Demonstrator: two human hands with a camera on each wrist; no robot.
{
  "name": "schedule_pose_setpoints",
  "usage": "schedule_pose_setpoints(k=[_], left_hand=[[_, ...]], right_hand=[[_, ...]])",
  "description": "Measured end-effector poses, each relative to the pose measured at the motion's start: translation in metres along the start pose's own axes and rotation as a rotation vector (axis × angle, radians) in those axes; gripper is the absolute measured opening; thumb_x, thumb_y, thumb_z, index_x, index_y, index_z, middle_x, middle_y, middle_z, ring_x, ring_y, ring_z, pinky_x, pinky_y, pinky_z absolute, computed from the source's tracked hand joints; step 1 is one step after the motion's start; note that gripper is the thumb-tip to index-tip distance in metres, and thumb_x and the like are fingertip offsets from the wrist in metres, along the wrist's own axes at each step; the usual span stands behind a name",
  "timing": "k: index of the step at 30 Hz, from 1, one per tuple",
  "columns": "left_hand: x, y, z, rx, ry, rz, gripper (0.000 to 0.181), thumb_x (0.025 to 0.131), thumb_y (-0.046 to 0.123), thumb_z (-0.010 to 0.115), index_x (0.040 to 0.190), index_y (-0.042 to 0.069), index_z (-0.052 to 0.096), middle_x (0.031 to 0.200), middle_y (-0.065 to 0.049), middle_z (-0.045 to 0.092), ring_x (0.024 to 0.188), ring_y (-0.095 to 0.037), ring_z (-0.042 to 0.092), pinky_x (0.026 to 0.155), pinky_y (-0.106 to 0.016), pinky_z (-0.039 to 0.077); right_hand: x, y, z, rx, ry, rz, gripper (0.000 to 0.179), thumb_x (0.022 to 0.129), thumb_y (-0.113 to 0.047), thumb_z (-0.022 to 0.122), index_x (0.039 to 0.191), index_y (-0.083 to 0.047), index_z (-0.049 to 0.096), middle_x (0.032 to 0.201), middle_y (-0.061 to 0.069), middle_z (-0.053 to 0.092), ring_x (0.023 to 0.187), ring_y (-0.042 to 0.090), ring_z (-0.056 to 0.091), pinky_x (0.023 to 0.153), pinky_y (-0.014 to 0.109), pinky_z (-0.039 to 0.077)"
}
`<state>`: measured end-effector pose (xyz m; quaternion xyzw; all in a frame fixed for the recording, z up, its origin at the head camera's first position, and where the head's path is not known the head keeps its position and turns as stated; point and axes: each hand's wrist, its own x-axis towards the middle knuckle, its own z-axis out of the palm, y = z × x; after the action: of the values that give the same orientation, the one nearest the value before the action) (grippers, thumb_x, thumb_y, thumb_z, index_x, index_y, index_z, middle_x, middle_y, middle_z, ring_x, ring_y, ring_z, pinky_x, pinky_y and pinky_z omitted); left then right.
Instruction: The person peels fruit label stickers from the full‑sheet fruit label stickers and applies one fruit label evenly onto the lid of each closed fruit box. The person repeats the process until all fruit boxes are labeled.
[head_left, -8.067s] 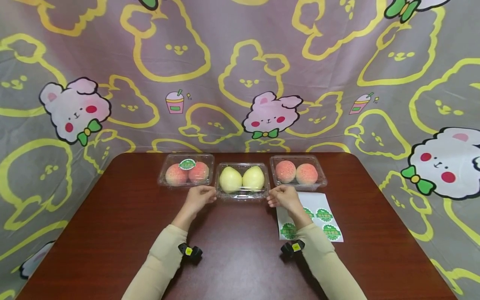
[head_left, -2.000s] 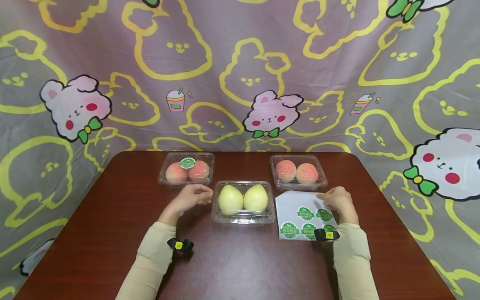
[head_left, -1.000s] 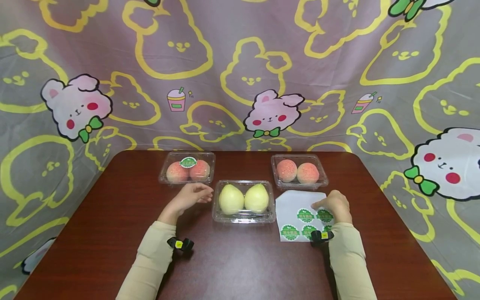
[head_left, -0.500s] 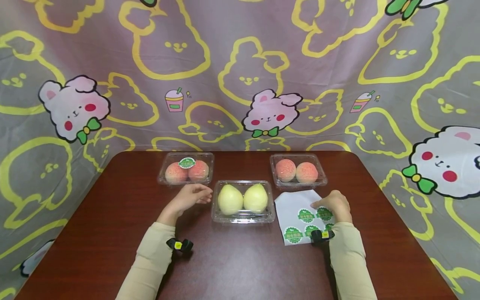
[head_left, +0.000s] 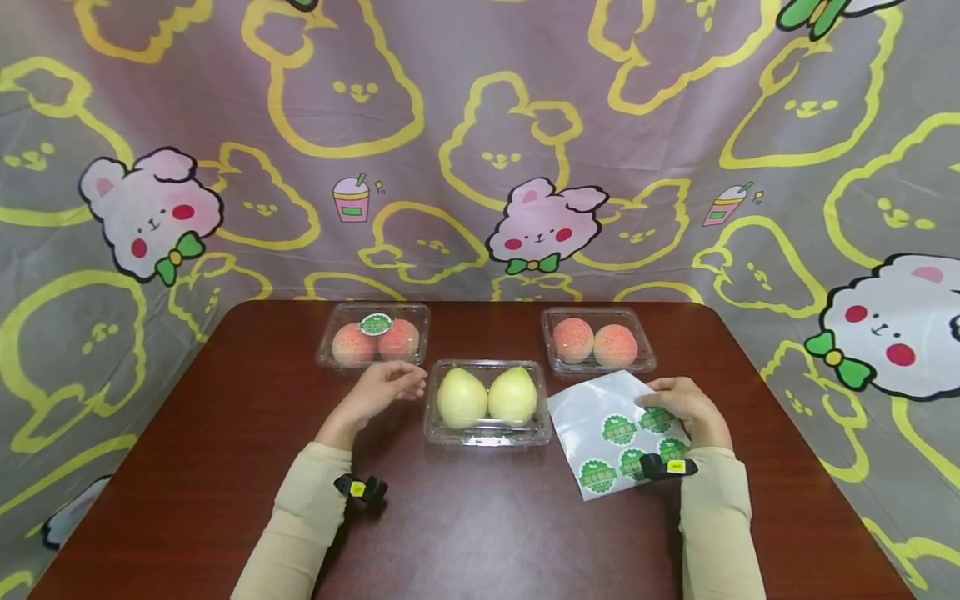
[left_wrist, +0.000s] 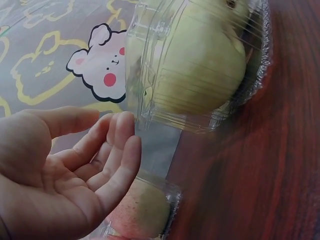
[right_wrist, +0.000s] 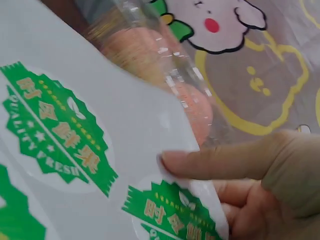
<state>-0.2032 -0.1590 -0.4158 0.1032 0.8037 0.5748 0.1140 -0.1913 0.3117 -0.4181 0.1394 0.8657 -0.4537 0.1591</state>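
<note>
My right hand [head_left: 688,404] pinches a white sheet of green round stickers [head_left: 577,412] at its right edge, thumb on top and fingers beneath, as the right wrist view shows. The sheet is tilted, its near corner swung toward me. Just left of it, mid-table, sits a clear plastic clamshell box [head_left: 487,437] holding two yellow-green pears [head_left: 461,400]. Beside the box's left end rests my left hand [head_left: 378,396], fingers loosely bent and holding nothing. In the left wrist view its fingertips are right by the box wall.
At the back left stands a clear box of two peaches [head_left: 352,343] with a green sticker [head_left: 376,325] on its lid. Another box of two peaches [head_left: 615,346], with no sticker on its lid, stands at the back right. A patterned cloth [head_left: 420,125] hangs behind the table.
Since the oldest frame, the pear box has come nearer to me and my right hand has left it for the sticker sheet. Lately the sheet has lifted and turned; my left hand barely moved.
</note>
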Motion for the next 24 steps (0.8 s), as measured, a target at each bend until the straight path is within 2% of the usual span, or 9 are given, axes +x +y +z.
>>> schedule_pose_setpoints(k=[3, 6, 11, 13, 18, 21, 24], left_hand=[[0.001, 0.001, 0.001, -0.022, 0.008, 0.015, 0.032, 0.098, 0.013, 0.053, 0.116, -0.013, 0.06, 0.1, -0.024, 0.068, 0.087, -0.018, 0.071, 0.088, -0.043, 0.057], [0.002, 0.003, 0.002, -0.041, 0.022, 0.014, 0.031, 0.098, 0.012, 0.053, 0.115, -0.013, 0.059, 0.099, -0.021, 0.068, 0.088, -0.02, 0.071, 0.09, -0.047, 0.056], [0.0, 0.004, 0.003, -0.059, 0.032, 0.033, 0.031, 0.098, 0.01, 0.052, 0.115, -0.014, 0.059, 0.097, -0.018, 0.068, 0.08, -0.006, 0.068, 0.09, -0.05, 0.055], [0.0, 0.006, 0.004, -0.07, 0.031, 0.054, 0.031, 0.098, 0.009, 0.052, 0.116, -0.016, 0.058, 0.097, -0.021, 0.068, 0.077, -0.002, 0.066, 0.089, -0.048, 0.056], [-0.002, 0.013, 0.007, -0.085, 0.05, 0.078, 0.03, 0.097, 0.009, 0.054, 0.115, -0.015, 0.058, 0.094, -0.018, 0.068, 0.075, 0.0, 0.065, 0.085, -0.04, 0.058], [-0.001, 0.017, 0.01, -0.075, 0.061, 0.104, 0.028, 0.097, 0.009, 0.055, 0.113, -0.014, 0.06, 0.094, -0.021, 0.068, 0.074, 0.001, 0.065, 0.083, -0.039, 0.059], [0.0, 0.022, 0.015, -0.071, 0.06, 0.129, 0.027, 0.096, 0.008, 0.055, 0.111, -0.014, 0.06, 0.097, -0.028, 0.067, 0.073, 0.002, 0.065, 0.082, -0.039, 0.059]], right_hand=[[0.0, -0.001, -0.003, 0.036, -0.026, -0.036, 0.045, 0.087, -0.016, 0.069, 0.12, 0.01, 0.055, 0.075, -0.003, 0.064, 0.067, 0.011, 0.063, 0.063, 0.027, 0.055], [-0.002, -0.003, -0.006, 0.072, -0.048, -0.048, 0.042, 0.086, -0.017, 0.07, 0.117, 0.007, 0.057, 0.073, -0.005, 0.064, 0.066, 0.011, 0.064, 0.063, 0.028, 0.056], [-0.01, -0.006, -0.011, 0.052, -0.071, -0.122, 0.036, 0.088, -0.02, 0.068, 0.112, 0.005, 0.059, 0.074, -0.009, 0.062, 0.068, 0.009, 0.061, 0.065, 0.027, 0.054], [-0.013, -0.008, -0.013, 0.05, -0.076, -0.158, 0.036, 0.09, -0.022, 0.066, 0.113, 0.004, 0.059, 0.074, -0.011, 0.061, 0.068, 0.008, 0.061, 0.065, 0.027, 0.054], [-0.021, -0.02, -0.019, 0.105, -0.075, -0.187, 0.036, 0.091, -0.023, 0.064, 0.116, 0.002, 0.057, 0.071, -0.014, 0.065, 0.066, 0.006, 0.064, 0.065, 0.028, 0.057], [-0.026, -0.028, -0.023, 0.123, -0.059, -0.211, 0.03, 0.092, -0.023, 0.064, 0.114, -0.004, 0.06, 0.071, -0.017, 0.064, 0.067, 0.004, 0.063, 0.064, 0.026, 0.056], [-0.031, -0.035, -0.029, 0.157, -0.039, -0.229, 0.009, 0.092, -0.024, 0.064, 0.1, -0.021, 0.064, 0.07, -0.019, 0.064, 0.066, 0.002, 0.062, 0.063, 0.025, 0.054]])
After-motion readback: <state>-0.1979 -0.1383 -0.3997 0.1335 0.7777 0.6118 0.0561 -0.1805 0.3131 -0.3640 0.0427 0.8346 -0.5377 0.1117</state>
